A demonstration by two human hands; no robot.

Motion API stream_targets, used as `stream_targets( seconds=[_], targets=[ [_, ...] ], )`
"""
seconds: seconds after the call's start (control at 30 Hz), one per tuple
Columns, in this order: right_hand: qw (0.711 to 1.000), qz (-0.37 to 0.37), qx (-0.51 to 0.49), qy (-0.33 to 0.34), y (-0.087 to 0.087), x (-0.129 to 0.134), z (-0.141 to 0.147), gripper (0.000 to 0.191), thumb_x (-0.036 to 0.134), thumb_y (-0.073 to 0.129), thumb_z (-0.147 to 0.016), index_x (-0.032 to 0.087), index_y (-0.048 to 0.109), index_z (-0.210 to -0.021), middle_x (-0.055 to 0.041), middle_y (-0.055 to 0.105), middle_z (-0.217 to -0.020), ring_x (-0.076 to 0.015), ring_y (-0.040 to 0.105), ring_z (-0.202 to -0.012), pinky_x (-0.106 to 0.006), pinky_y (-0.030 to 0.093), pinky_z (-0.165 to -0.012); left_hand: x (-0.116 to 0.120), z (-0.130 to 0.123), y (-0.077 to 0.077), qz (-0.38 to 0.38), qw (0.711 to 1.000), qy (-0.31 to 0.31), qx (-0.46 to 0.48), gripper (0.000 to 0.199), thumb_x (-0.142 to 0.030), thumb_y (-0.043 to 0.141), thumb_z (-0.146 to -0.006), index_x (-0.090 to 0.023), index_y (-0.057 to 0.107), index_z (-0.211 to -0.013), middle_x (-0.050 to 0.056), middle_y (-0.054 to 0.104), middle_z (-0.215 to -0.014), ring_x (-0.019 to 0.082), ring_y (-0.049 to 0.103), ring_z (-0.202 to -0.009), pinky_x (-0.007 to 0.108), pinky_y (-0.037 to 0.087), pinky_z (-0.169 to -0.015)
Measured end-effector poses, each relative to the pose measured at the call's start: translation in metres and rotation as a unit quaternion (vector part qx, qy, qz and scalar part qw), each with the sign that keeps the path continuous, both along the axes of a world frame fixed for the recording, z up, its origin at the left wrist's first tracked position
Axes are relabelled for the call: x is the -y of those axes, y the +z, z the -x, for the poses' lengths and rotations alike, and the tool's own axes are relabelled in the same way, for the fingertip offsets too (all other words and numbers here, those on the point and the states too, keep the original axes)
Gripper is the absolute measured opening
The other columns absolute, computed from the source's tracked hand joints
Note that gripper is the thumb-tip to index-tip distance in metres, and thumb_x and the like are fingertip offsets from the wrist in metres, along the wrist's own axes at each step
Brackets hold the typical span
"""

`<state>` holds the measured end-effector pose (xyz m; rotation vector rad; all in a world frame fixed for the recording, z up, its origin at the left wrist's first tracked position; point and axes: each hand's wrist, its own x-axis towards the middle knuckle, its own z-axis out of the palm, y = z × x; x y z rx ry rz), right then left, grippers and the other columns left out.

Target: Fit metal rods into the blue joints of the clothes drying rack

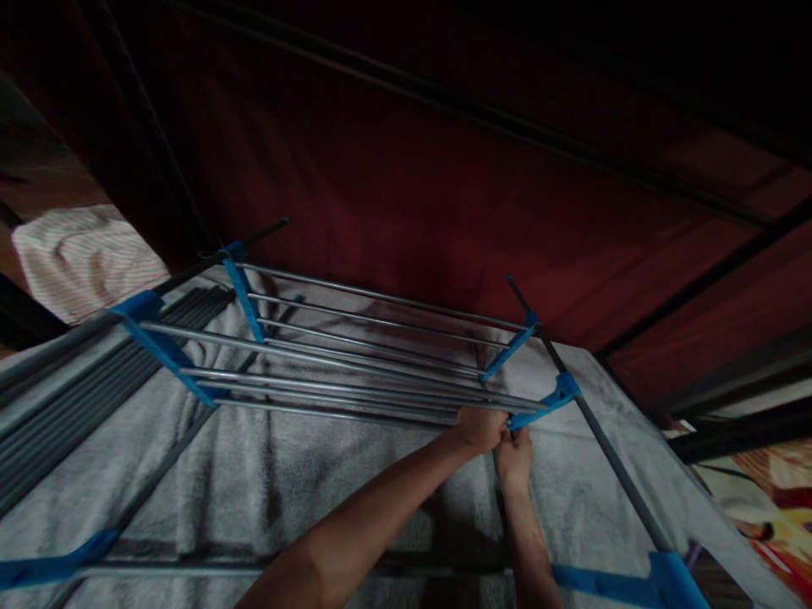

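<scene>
A rack of thin metal rods and blue plastic brackets stands over a grey cloth. My left hand (480, 428) is closed around the right end of the lower metal rod (330, 413), close to a blue bracket (539, 409). Just right of it, my right hand (515, 452) pinches the lower end of that same bracket, fingertips turned up. The two hands nearly touch, and they hide the joint between rod and bracket. Another blue bracket (168, 348) carries the left ends of these rods. Behind it, a second row of rods (381, 320) spans two more brackets.
Several loose grey tubes (120, 372) lie on the grey cloth (317, 474) at the left. Dark upright tubes (618, 461) run along both sides of the rack. A dark red fabric wall (393, 194) rises behind. A striped cloth (89, 258) lies at far left.
</scene>
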<state>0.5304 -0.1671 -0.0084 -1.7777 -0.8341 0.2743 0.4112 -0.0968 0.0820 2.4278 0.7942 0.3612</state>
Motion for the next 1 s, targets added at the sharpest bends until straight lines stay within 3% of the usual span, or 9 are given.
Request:
stream_targets(
  seconds=[0.23,0.43,0.77,1.0],
  targets=[
    [1.000,0.027,0.003,-0.009,0.003,0.000,0.002,0.028,0.045,0.052,-0.076,0.023,0.059,-0.092,-0.0082,0.070,-0.094,-0.0268,0.063,-0.095,-0.038,0.046,-0.087,0.003,0.002,0.005,0.016,0.999,-0.007,-0.029,0.030,-0.028,0.049,-0.094,-0.021,0.071,-0.115,0.008,0.069,-0.127,0.027,0.062,-0.121,0.041,0.050,-0.103],
    [0.999,0.030,0.003,-0.014,0.006,0.003,0.008,0.032,0.046,0.052,-0.077,0.023,0.059,-0.099,-0.0055,0.069,-0.089,-0.0258,0.063,-0.092,-0.036,0.046,-0.083,0.001,0.001,0.005,0.004,1.000,-0.007,-0.024,0.028,-0.028,0.051,-0.093,-0.024,0.070,-0.113,0.005,0.069,-0.127,0.025,0.061,-0.121,0.038,0.050,-0.103],
    [0.999,0.044,0.005,-0.018,0.008,0.004,0.011,0.031,0.051,0.050,-0.080,0.023,0.055,-0.095,-0.0035,0.065,-0.084,-0.0237,0.058,-0.083,-0.035,0.041,-0.077,0.002,-0.005,-0.003,-0.003,1.000,0.000,-0.009,0.030,-0.027,0.053,-0.091,-0.020,0.070,-0.115,0.009,0.069,-0.128,0.028,0.061,-0.120,0.043,0.049,-0.105],
    [0.999,0.041,0.016,-0.010,0.008,0.005,0.011,0.031,0.050,0.049,-0.081,0.024,0.056,-0.097,-0.0028,0.065,-0.085,-0.0240,0.058,-0.088,-0.035,0.042,-0.079,0.003,-0.005,-0.001,-0.020,1.000,-0.009,-0.019,0.029,-0.025,0.053,-0.092,-0.018,0.070,-0.114,0.011,0.071,-0.122,0.027,0.065,-0.114,0.041,0.052,-0.099]
  ],
)
